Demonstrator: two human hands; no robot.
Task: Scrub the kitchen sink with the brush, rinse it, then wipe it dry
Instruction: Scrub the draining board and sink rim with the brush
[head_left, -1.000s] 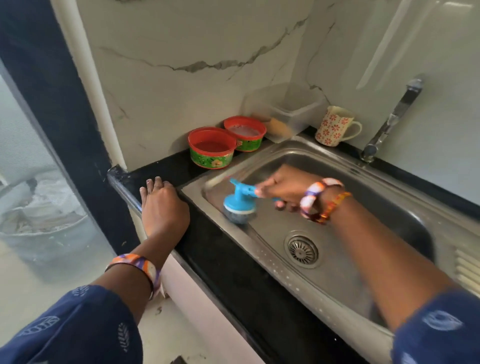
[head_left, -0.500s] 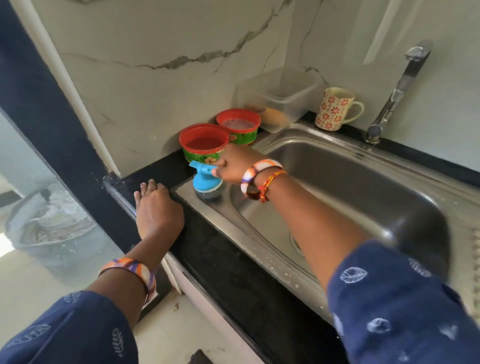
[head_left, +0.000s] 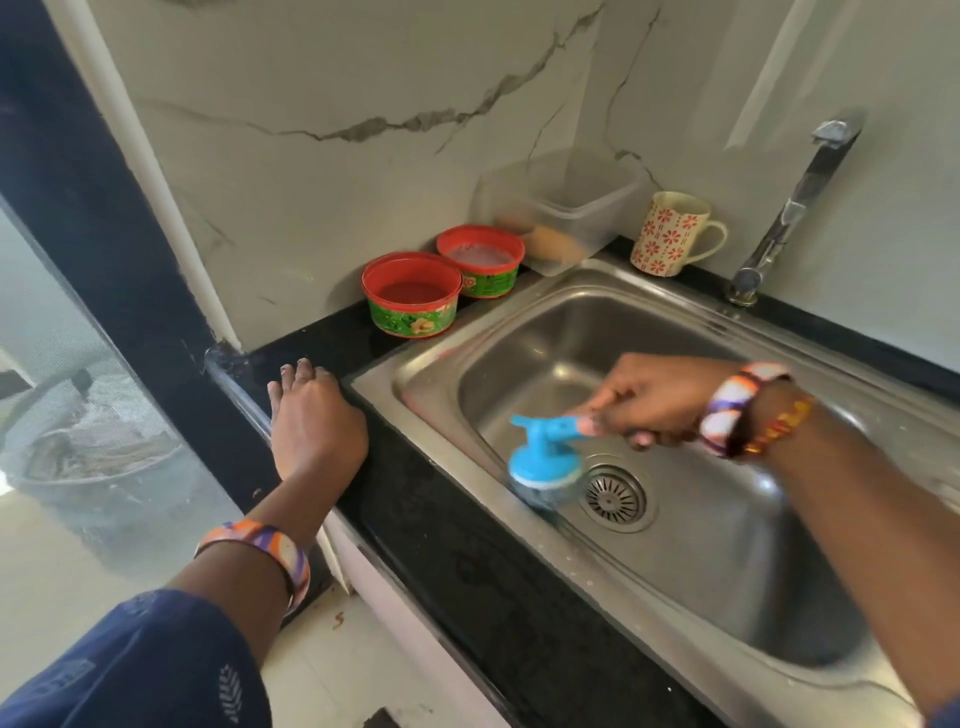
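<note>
The steel sink fills the right half of the head view, its round drain near the middle of the basin. A blue brush with a steel-wool head presses against the basin's near-left wall, just left of the drain. My right hand grips the brush's blue handle from the right. Flat on the black counter's corner, left of the sink, rests my left hand, fingers straight and holding nothing. At the sink's far right stands the tap.
Two red-rimmed green tubs stand on the black counter behind the sink's left corner. A clear plastic box and a flowered mug sit by the marble wall. A glass panel drops away to the left.
My right hand has swept the brush from the sink's far-left corner by the tubs back down into the basin beside the drain. My left hand has stayed on the counter.
</note>
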